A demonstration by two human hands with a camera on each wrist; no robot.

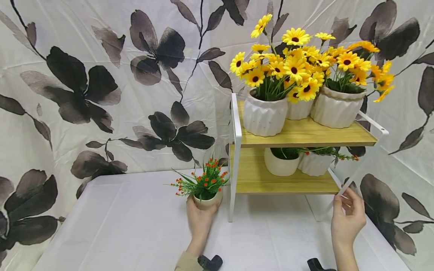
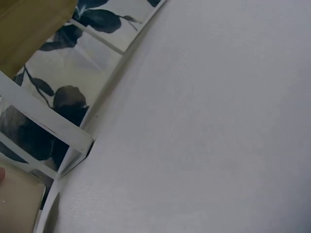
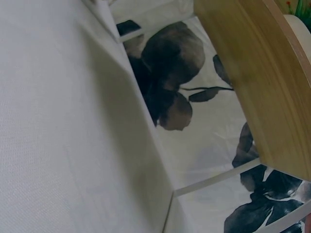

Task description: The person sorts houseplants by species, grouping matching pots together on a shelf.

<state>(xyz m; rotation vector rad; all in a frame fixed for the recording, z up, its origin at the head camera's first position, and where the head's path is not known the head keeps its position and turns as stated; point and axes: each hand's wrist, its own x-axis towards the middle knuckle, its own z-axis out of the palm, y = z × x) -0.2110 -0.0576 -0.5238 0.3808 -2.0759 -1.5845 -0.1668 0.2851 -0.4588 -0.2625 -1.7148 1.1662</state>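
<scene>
My left hand grips a small white pot with red-flowered green sprigs, just left of a two-tier shelf. Part of this pot also shows at the lower left of the left wrist view, beside the shelf's white frame. With thumb and fingers, my right hand pinches the white right front leg of the shelf. The shelf's wooden lower board holds two white pots, the nearer one in front. Neither hand's full grip shows in the wrist views.
On the upper board stand several white pots of yellow daisies. A white cloth covers the table. Behind it hangs a curtain printed with dark flowers.
</scene>
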